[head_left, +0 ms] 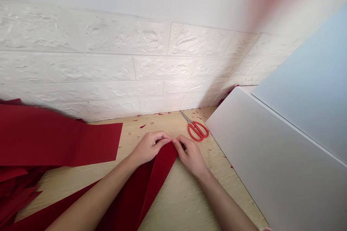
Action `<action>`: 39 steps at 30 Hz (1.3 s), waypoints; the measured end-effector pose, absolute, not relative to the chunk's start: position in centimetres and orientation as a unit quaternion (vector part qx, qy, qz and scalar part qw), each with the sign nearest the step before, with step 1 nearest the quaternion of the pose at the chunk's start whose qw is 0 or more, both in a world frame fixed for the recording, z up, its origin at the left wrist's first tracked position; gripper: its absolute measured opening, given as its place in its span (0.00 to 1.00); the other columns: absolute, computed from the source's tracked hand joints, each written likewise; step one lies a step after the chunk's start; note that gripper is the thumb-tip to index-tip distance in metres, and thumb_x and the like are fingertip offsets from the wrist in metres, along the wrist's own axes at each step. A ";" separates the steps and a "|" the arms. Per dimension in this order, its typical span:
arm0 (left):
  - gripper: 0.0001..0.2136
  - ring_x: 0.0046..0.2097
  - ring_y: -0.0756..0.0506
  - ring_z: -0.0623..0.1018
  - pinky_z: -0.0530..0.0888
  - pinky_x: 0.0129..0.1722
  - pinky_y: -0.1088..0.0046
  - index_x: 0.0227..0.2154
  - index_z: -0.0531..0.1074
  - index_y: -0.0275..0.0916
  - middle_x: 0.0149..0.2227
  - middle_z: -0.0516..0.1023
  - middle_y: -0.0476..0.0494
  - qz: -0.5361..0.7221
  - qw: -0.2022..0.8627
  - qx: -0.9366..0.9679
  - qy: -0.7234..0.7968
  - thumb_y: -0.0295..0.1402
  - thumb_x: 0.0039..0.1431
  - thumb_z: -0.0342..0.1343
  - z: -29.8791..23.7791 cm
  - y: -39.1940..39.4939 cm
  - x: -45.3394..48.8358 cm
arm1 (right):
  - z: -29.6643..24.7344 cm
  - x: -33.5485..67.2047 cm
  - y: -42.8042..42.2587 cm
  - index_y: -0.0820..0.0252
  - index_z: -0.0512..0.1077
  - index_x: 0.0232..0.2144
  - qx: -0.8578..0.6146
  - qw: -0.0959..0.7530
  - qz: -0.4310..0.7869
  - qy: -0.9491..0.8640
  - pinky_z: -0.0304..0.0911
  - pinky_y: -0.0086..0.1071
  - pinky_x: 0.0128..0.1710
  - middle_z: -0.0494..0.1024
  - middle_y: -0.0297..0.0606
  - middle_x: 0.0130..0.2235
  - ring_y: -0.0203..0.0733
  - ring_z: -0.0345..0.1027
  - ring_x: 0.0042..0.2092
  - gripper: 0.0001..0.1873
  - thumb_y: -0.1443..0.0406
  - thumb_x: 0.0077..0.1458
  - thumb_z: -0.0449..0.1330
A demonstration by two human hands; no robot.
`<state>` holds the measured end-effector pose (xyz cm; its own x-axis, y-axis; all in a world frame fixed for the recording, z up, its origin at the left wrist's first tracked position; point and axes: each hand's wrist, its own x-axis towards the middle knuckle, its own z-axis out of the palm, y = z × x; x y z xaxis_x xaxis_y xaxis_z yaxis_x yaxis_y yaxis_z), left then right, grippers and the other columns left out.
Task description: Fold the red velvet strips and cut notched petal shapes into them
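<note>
A long strip of dark red paper [151, 180] runs from the lower left up to the middle of the wooden table [184, 195]. My left hand [149, 147] pinches the strip's far end from the left, fingers curled. Facing it, my right hand [189, 153] pinches the same end from the right, and the fingertips of both nearly meet. Red-handled scissors [196, 128] lie on the table just beyond my right hand, blades pointing to the wall.
More red paper sheets [54, 140] and cut strips pile up at the left. A large white board [271, 166] leans at the right over the table's edge. A white brick-pattern wall [108, 65] closes the back. Small red scraps dot the wood.
</note>
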<state>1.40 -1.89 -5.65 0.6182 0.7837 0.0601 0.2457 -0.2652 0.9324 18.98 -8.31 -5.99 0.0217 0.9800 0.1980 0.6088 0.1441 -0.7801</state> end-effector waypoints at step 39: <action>0.16 0.37 0.43 0.79 0.71 0.34 0.72 0.39 0.75 0.41 0.39 0.82 0.46 -0.010 0.516 0.783 0.348 0.49 0.61 0.55 -0.6 -3.3 0.1 | -5.3 20.9 -8.6 0.54 0.53 0.22 -0.616 0.458 0.135 -0.626 0.49 0.32 0.26 0.63 0.31 0.22 0.37 0.54 0.24 0.23 0.54 0.70 0.45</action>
<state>0.13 -3.28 -0.60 0.7575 0.5340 -0.3755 0.5554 -0.2249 0.8006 20.85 -8.57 -5.33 0.1800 0.8956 0.4068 0.6473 0.2036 -0.7346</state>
